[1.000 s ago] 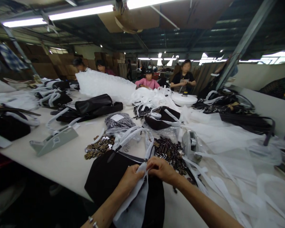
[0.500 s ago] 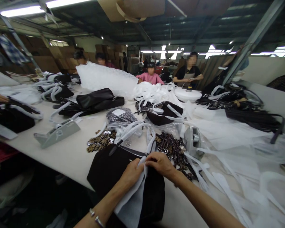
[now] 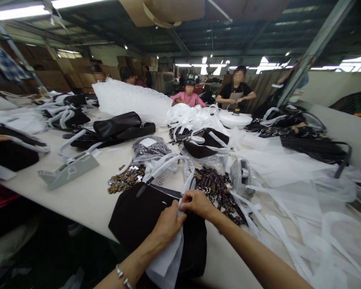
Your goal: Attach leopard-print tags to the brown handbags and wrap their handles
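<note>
The main change was in the left hand [image 3: 169, 220]. Half a second earlier its thumb lay along a white sheet [image 3: 168, 263] that showed as a broad flap up to the fingertips; now the hand had come round over the top of it, so that just a narrow strip showed between the hands and the rest hung below the left hand. The right hand [image 3: 197, 204] stayed close by the same spot. For the work in hand, this probably meant that the sheet was being gathered or tucked at the bag's mouth rather than held spread.

The black bag [image 3: 135, 216] lay at the near edge of the bench [image 3: 87, 208], under both hands, its wrapped handle [image 3: 165, 160] arching away beyond them. The sheet came out at its opening and draped over its near side.

The left forearm rose from the lower middle, a bracelet [image 3: 119, 271] at the wrist, with the fingers curled closed on the sheet. The right forearm slanted in from the lower right, wrist bent, knuckles up, thumb and forefinger pinched together on the sheet's upper end, almost touching the left hand. The exact contact under the right fingertips was hidden.
</note>
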Demonstrator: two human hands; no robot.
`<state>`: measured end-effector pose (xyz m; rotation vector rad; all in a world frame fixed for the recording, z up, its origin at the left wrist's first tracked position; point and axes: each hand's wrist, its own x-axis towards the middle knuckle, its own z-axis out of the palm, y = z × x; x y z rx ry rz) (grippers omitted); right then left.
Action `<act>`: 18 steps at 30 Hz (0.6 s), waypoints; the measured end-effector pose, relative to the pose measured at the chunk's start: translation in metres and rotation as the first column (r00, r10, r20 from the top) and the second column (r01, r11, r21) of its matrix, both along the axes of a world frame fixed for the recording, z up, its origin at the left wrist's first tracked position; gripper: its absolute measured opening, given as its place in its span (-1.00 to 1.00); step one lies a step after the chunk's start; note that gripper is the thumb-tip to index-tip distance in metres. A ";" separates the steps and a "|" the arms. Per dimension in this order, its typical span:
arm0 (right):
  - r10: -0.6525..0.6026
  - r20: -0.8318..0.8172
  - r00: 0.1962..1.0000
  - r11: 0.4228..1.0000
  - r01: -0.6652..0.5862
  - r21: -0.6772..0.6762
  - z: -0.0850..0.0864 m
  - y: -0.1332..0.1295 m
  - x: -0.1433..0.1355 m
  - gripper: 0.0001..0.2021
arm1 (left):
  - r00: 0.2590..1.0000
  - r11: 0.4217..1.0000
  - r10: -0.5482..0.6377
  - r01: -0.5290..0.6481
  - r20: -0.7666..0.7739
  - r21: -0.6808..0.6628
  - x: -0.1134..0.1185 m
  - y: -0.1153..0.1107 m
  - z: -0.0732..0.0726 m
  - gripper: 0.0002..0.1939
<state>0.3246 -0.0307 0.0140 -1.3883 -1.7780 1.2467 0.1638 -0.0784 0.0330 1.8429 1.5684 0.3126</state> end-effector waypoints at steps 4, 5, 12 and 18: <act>-0.013 -0.060 0.998 0.996 0.007 -0.092 0.002 -0.002 -0.002 -0.89 | 0.995 1.000 0.015 -0.016 0.102 0.009 -0.004 0.004 -0.007 -0.85; -0.021 -0.078 0.997 0.995 0.014 -0.096 0.007 -0.003 -0.001 -0.89 | 0.987 1.000 0.027 -0.028 0.158 0.008 -0.005 0.005 -0.009 -0.85; -0.530 -0.103 0.842 0.833 0.540 0.123 0.050 -0.011 0.105 -0.62 | 0.833 0.963 0.186 -0.049 0.522 -0.266 -0.006 0.012 -0.016 -0.74; -0.853 0.122 0.508 0.519 0.795 0.314 0.048 -0.015 0.219 -0.70 | 0.768 0.944 0.227 -0.021 0.599 -0.331 -0.007 0.018 -0.032 -0.62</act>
